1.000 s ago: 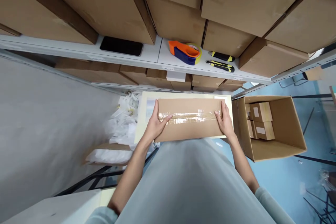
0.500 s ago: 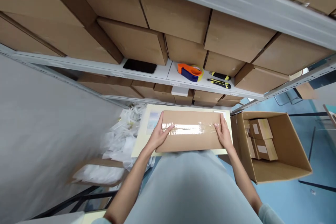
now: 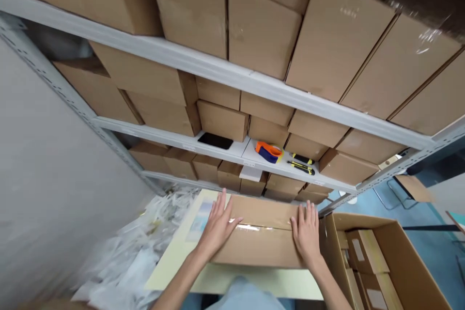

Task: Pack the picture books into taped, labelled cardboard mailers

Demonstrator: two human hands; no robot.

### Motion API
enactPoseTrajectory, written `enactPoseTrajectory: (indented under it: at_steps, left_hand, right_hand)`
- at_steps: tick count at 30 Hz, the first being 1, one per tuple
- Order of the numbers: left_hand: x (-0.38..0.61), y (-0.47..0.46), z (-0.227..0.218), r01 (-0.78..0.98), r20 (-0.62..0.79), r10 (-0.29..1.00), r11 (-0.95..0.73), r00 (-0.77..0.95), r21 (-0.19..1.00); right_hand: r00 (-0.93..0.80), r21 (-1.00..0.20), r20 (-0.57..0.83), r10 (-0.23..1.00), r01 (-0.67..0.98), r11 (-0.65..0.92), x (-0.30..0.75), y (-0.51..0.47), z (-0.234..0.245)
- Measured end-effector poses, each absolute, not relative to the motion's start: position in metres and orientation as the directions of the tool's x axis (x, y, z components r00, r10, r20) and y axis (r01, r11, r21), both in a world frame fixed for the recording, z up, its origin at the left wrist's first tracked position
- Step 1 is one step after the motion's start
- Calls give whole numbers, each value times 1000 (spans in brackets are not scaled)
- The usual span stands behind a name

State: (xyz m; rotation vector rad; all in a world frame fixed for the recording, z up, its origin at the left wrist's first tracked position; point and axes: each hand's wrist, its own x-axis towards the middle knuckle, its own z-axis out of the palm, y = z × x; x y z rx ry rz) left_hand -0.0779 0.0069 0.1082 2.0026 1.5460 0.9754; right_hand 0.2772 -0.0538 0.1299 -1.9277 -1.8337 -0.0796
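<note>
A taped cardboard box [image 3: 259, 247] lies in front of me on a pale yellow tabletop [image 3: 276, 285], with shiny clear tape along its upper seam. My left hand [image 3: 218, 225] rests on the box's left end, fingers stretched away from me and thumb lying toward the tape. At the right end, my right hand [image 3: 307, 235] touches the box with its fingers extended and slightly apart. Neither hand is wrapped round it. The undersides of both hands are hidden.
Shelves of cardboard boxes [image 3: 261, 29] rise ahead. One shelf bears a black phone [image 3: 215, 141], an orange-and-blue tape dispenser [image 3: 268, 152] and yellow-black utility knives [image 3: 301, 167]. Right stands an open carton [image 3: 407, 256] holding smaller boxes. White packing scraps [image 3: 134, 256] pile up left.
My view has tilted up, showing more upper shelf. The box sits lower in view, its top turned away and its near side showing. My grip on its ends has loosened into outstretched fingers.
</note>
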Motion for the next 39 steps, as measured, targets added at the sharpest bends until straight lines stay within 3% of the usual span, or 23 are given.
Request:
enactPoseTrajectory:
  at_steps: [2,5,9,15,21,25,27,30,32,35,39]
  left_hand:
    - [-60,27,122,678,388,893,-431,227,595]
    - [-20,71,158,643,431,836,-541,340,542]
    - [20,123,211,628,470,830,-544,302,557]
    - [21,136,234,603,540,824,-522,174,603]
    - [11,107,223,547,496,865,-448,68,707]
    - [-8,72,229,397,435,899,-380,-57,836]
    - [-16,50,238,280,388,918,-351,-87,893]
    - [-22,15,258,159,372,922,-354,-103,922]
    - [-23,-7,271,138,383,917,-368,-108,920]
    - [-28,-36,283,174,424,899,-402,-112,899]
    - [-38,-60,285,219,473,878,-449,-74,867]
  right_hand:
    - [-31,-243,400,916,960,139,257,-16,156]
    - [-197,-154,352,915,952,264,212,60,216]
    - [-147,-54,80,986,987,151,160,154,279]
    - [-68,-82,-97,993,995,60,147,207,282]
    - [-71,-251,-91,993,967,46,154,199,285]
    - [-132,-427,-27,991,898,108,159,159,287]
    - [-183,-622,3,983,769,145,161,123,286]
    - [-221,-930,110,969,320,179,156,59,289]
    - [-171,-966,164,971,174,194,148,20,295]
    - [-120,-967,198,973,141,214,136,-21,305]
    - [-186,-974,167,968,119,191,128,-42,309]
